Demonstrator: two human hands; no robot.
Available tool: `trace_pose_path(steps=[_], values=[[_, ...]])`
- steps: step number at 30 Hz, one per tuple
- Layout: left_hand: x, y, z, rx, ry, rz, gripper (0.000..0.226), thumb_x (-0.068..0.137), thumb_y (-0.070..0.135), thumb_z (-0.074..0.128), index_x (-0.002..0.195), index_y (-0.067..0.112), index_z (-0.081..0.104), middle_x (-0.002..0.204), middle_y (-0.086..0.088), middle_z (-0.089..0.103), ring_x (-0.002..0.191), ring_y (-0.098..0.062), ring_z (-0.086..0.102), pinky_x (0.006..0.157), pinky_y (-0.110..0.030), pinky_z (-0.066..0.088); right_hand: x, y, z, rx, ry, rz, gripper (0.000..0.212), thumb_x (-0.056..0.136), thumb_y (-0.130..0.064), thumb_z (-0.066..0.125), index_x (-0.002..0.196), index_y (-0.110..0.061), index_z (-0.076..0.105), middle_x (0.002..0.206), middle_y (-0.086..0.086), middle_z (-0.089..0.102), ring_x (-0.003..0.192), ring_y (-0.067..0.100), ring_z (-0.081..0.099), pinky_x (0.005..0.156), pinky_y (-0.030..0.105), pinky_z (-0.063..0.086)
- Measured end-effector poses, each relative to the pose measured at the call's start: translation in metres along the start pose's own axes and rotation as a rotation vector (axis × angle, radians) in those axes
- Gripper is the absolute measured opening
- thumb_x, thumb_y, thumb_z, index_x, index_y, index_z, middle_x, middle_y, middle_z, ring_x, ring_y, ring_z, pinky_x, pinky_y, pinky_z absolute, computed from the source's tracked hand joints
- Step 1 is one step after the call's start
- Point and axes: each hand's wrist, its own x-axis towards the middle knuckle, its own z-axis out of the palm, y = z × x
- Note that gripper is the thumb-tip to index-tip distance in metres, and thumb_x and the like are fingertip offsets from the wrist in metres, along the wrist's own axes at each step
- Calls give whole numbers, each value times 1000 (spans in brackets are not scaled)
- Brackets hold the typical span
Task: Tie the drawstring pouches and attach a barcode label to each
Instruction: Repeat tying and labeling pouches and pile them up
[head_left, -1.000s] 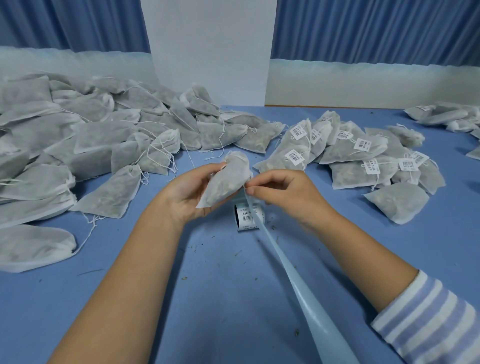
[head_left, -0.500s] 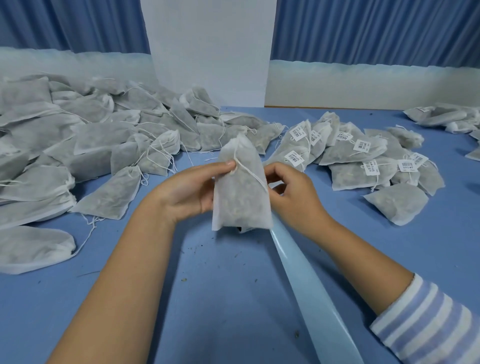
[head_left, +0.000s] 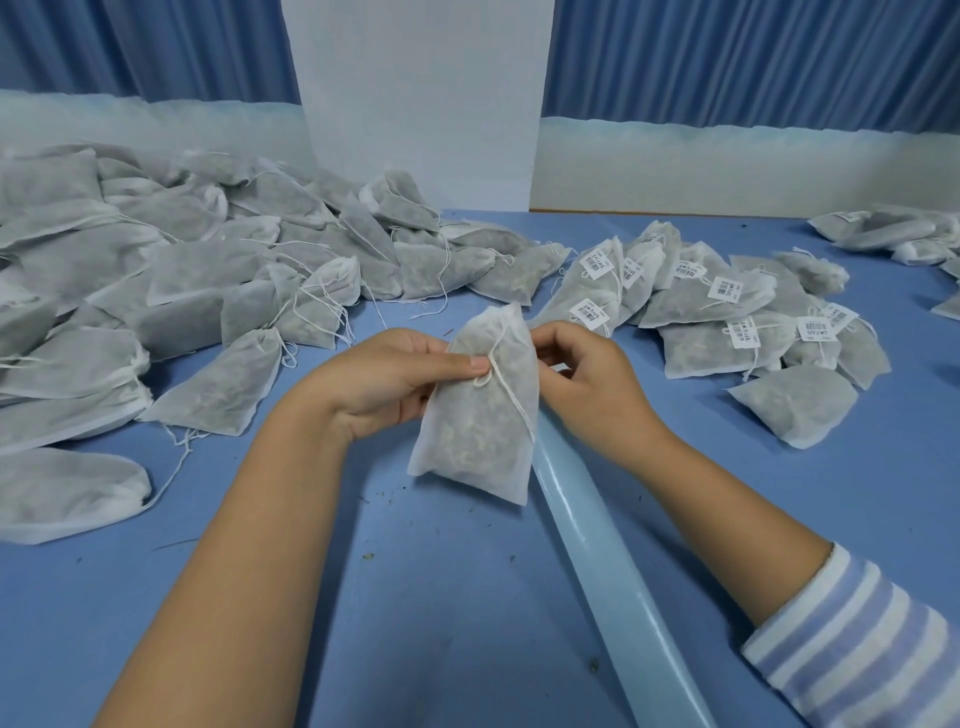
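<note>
Partway through: small labelled pile (head_left: 727, 306) right, big unlabelled pile (head_left: 156, 291) left.
Holding one pouch (head_left: 478, 415) over desk (head_left: 415, 623), left hand (head_left: 384, 384) pinching string (head_left: 501, 387), right hand (head_left: 587, 379) gripping top edge; no label visible yet.

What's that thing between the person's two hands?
A white drawstring pouch, seen in the head view. The left hand grips it, pinning its string; the right hand holds its right edge with curled fingers.
</note>
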Motion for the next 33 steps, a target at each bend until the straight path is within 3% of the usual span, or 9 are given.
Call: trace_pose_path(steps=[3, 8, 12, 15, 19, 22, 24, 29, 33], values=[[-2, -1, -5, 22, 7, -15, 32, 64, 23, 79, 86, 0, 77, 96, -13, 77, 87, -17, 74, 70, -24, 58, 3, 1, 1, 99, 14, 88, 12, 91, -5, 63, 84, -13, 65, 80, -4, 65, 73, 7, 58, 74, 26, 52], [-4, -2, -11, 11, -27, -28, 24, 66, 22, 77, 82, 5, 80, 96, -12, 77, 88, -18, 74, 73, -25, 58, 7, 4, -2, 268, 21, 228, 13, 91, -9, 60, 80, -15, 65, 77, -2, 69, 74, 5, 65, 61, 20, 50], [-3, -3, -14, -30, -57, -43, 15, 75, 17, 72, 81, 5, 80, 95, -11, 77, 88, -18, 74, 72, -24, 58, 7, 5, -3, 318, 20, 240, 16, 91, -10, 59, 77, -17, 64, 74, -5, 68, 73, 4, 65, 60, 18, 51], [-3, -4, -14, -89, -57, -37, 10, 80, 15, 75, 82, 7, 81, 95, -10, 77, 88, -17, 74, 73, -26, 58, 7, 5, -3, 279, 19, 202, 15, 91, -9, 59, 80, -17, 63, 74, -7, 68, 76, 5, 66, 63, 20, 51], [2, -6, -18, -341, -11, 3, 23, 77, 19, 69, 95, 10, 80, 107, -11, 75, 100, -21, 73, 79, -33, 60, 3, 4, -2, 100, 25, 16, 16, 91, -5, 61, 82, -19, 60, 79, -12, 64, 76, 4, 59, 71, 25, 50], [5, -8, -24, -448, 35, 4, 33, 73, 24, 76, 103, 10, 77, 128, -18, 65, 122, -33, 61, 100, -47, 52, -2, 4, 0, -47, -9, -143, 16, 90, -6, 61, 84, -21, 61, 84, -16, 65, 82, 1, 60, 70, 24, 49], [7, -11, -25, -463, 43, 16, 34, 76, 24, 74, 105, 8, 76, 121, -16, 68, 118, -36, 62, 107, -53, 45, -4, 4, 0, -110, -43, -219, 13, 89, -7, 61, 88, -21, 62, 89, -15, 66, 88, 2, 60, 72, 22, 49], [6, -14, -21, -489, -56, -20, 27, 81, 18, 67, 101, 3, 78, 111, -15, 73, 107, -29, 70, 89, -38, 58, -6, 4, 2, -187, -97, -306, 11, 88, -14, 57, 90, -24, 60, 91, -16, 64, 94, 10, 60, 77, 27, 49], [6, -13, -25, -480, -26, -71, 27, 79, 18, 70, 100, 5, 78, 115, -14, 71, 116, -29, 65, 95, -35, 55, -3, 6, 2, -40, -20, -164, 19, 90, -8, 60, 83, -26, 58, 85, -20, 64, 82, 7, 60, 72, 26, 49]])
